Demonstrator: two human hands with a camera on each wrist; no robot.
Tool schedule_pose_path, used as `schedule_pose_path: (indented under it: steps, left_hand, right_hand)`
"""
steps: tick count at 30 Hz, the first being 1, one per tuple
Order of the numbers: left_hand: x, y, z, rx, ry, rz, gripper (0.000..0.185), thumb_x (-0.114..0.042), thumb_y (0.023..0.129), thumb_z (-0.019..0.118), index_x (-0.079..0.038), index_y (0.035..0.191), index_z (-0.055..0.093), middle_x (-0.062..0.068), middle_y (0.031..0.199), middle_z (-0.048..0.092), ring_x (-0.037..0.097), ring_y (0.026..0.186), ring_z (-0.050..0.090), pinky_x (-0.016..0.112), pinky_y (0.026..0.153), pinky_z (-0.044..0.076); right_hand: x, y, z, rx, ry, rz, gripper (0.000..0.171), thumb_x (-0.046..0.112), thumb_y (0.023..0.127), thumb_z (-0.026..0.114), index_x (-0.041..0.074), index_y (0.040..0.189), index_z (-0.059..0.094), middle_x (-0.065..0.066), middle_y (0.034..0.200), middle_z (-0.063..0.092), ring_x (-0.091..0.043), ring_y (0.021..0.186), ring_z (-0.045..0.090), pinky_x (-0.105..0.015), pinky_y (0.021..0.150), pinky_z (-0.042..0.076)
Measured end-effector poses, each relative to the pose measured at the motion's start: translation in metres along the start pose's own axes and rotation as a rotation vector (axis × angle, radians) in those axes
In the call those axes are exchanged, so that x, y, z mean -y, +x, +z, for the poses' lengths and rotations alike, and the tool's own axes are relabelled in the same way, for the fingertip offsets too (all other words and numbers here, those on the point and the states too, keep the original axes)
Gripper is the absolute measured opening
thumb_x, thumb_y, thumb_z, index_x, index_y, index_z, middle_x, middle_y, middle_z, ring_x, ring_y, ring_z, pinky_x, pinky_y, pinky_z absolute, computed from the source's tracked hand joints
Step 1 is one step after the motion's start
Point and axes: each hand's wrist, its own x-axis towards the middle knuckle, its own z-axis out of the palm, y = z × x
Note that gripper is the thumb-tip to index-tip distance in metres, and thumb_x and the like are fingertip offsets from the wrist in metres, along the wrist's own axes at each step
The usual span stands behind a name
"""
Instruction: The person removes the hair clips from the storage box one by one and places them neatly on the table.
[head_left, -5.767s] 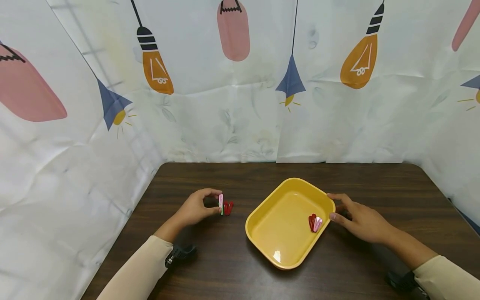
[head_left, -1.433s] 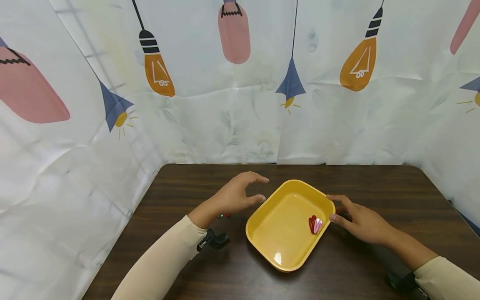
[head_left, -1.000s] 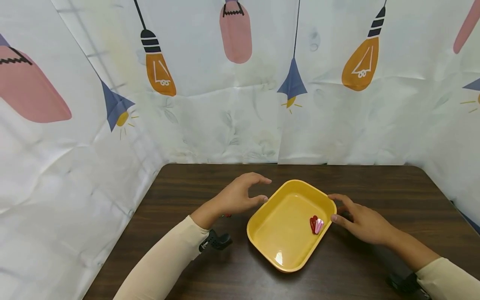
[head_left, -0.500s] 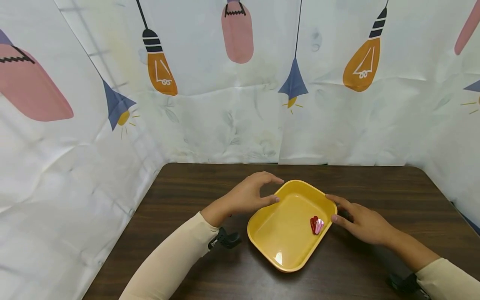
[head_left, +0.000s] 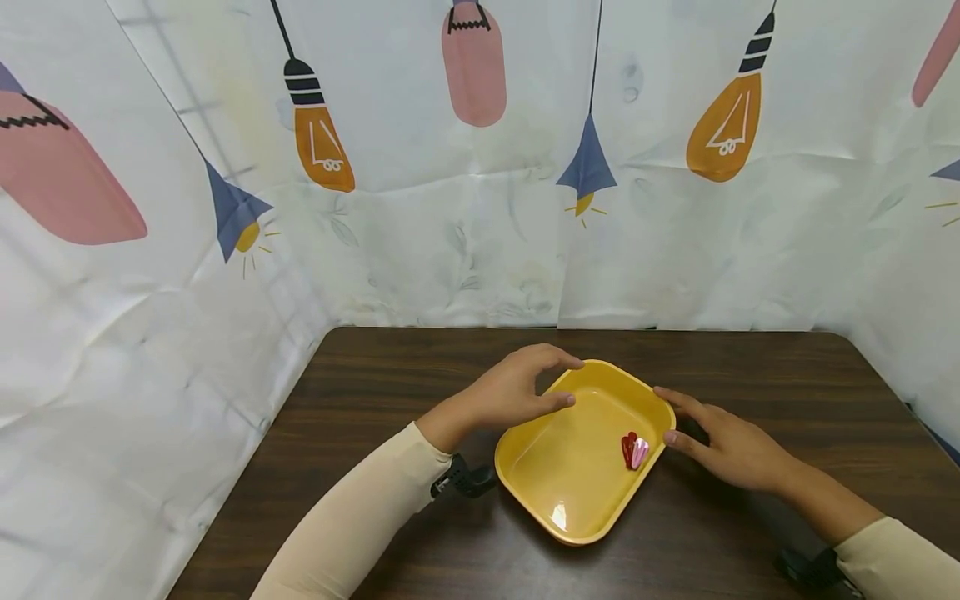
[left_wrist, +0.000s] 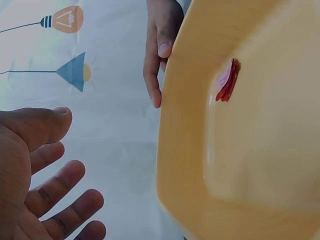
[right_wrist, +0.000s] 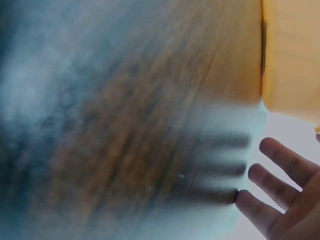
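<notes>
Bright even light, soft shadows; right wrist view heavily blurred, head view sharp

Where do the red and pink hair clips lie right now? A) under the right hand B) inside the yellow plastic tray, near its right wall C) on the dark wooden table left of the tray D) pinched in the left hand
B: the red and pink hair clips lie on the floor of the yellow plastic tray, close to the wall beside the right hand.

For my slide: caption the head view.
Two hands flank a yellow plastic tray holding red and pink clips.
</notes>
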Motion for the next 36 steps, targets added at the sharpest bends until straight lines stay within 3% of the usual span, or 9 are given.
schedule_pose_path:
  steps: [11, 22, 28, 36]
  left_hand:
    - [-0.006, 0.013, 0.011, 0.022, -0.059, -0.004, 0.046, -0.032, 0.099, 0.071, -0.012, 0.14, 0.061, -0.003, 0.137, 0.059, 0.018, 0.122, 0.056, 0.027, 0.105, 0.042]
    - [-0.006, 0.031, 0.027, 0.061, -0.063, 0.011, 0.046, -0.032, 0.099, 0.07, -0.011, 0.139, 0.062, -0.004, 0.138, 0.06, 0.018, 0.123, 0.058, 0.023, 0.103, 0.042]
    - [-0.007, 0.039, 0.035, 0.102, -0.071, -0.029, 0.045, -0.032, 0.099, 0.07, -0.014, 0.139, 0.062, -0.005, 0.137, 0.06, 0.014, 0.122, 0.057, 0.023, 0.102, 0.043]
    - [-0.004, 0.051, 0.052, 0.139, -0.055, -0.033, 0.045, -0.032, 0.099, 0.071, -0.012, 0.138, 0.064, -0.006, 0.134, 0.062, 0.015, 0.12, 0.058, 0.022, 0.1, 0.044]
  right_hand:
    - [0.001, 0.002, -0.001, 0.017, -0.011, 0.007, 0.064, 0.048, 0.104, 0.057, 0.038, 0.161, 0.03, -0.013, 0.133, 0.065, -0.042, 0.108, 0.066, -0.062, 0.075, 0.054]
    - [0.001, 0.004, 0.0, 0.021, -0.012, 0.007, 0.064, 0.048, 0.103, 0.058, 0.037, 0.16, 0.031, -0.013, 0.127, 0.068, -0.039, 0.104, 0.068, -0.061, 0.073, 0.054]
    - [0.001, 0.004, -0.001, 0.022, -0.007, 0.005, 0.063, 0.048, 0.103, 0.059, 0.036, 0.159, 0.033, -0.014, 0.126, 0.068, -0.04, 0.103, 0.068, -0.061, 0.073, 0.054]
    - [0.001, 0.004, -0.001, 0.023, 0.002, 0.0, 0.062, 0.047, 0.103, 0.059, 0.035, 0.158, 0.034, -0.014, 0.125, 0.069, -0.039, 0.102, 0.069, -0.059, 0.071, 0.054]
